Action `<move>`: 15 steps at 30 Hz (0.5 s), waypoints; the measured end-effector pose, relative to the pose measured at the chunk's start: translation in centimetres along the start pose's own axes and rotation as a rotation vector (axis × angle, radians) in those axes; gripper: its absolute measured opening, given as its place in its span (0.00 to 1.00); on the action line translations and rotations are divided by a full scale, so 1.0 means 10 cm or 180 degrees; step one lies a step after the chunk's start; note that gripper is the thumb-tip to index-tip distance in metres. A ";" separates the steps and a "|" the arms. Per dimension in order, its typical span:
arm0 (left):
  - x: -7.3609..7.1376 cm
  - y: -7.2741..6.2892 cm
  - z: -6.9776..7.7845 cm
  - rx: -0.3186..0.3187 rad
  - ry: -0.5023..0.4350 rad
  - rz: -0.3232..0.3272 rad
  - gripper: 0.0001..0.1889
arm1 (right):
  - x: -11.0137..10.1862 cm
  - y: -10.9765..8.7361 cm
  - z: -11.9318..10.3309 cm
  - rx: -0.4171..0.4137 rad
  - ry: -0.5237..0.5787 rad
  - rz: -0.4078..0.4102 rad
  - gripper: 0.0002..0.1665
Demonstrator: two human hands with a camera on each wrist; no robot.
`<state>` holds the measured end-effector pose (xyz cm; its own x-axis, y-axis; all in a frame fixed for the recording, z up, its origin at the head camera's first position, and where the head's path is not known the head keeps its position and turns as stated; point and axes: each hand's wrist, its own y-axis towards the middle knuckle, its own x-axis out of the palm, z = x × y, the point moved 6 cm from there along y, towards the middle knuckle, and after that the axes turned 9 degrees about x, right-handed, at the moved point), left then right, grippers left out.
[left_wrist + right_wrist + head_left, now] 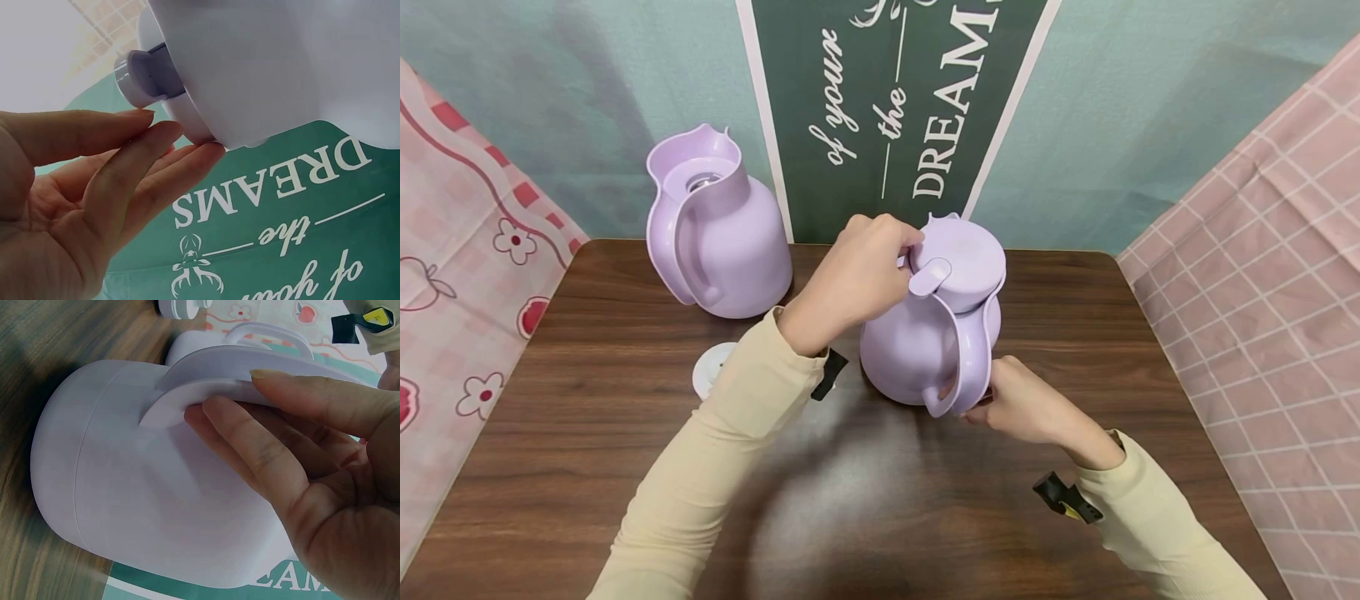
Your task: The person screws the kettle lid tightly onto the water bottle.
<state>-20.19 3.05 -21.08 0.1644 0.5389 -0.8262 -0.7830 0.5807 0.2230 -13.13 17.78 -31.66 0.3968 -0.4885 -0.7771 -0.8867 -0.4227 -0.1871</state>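
A lilac jug (906, 354) stands tilted toward the right on the table, its round lid (966, 254) seated in the top. At the lid's left edge is my left hand (861, 271). In the left wrist view its nearly straight fingers (187, 159) touch the rim, with the thumb tip right by the lid's lever (134, 78). My right hand (1026, 400) pinches the lower part of the jug's handle (972, 358) between thumb and fingertips, as the right wrist view shows. The palm stays off the jug's body.
A second lilac jug (752, 242), without its lid, stands at the back left with its mouth uncovered. In front of it a white round piece (707, 371) lies on the wooden table (1060, 317), partly behind my left sleeve. A green printed cloth (880, 108) hangs behind.
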 end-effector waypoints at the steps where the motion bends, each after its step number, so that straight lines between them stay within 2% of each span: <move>1: 0.00 0.00 0.00 -0.0003 -0.0004 0.0007 0.14 | 0.00 0.00 0.00 0.0003 -0.0005 0.0007 0.12; 8: -0.02 0.04 0.01 0.0046 -0.0003 0.0060 0.13 | -0.01 0.00 0.00 -0.0020 -0.0035 0.0048 0.12; 15: -0.02 0.14 -0.04 0.0149 0.0005 0.0077 0.16 | 0.00 0.00 0.00 -0.0020 -0.0007 0.0031 0.11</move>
<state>-21.56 3.49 -20.87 0.1447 0.5523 -0.8210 -0.7579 0.5953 0.2669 -13.16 17.78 -31.65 0.3878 -0.4910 -0.7801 -0.8890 -0.4228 -0.1758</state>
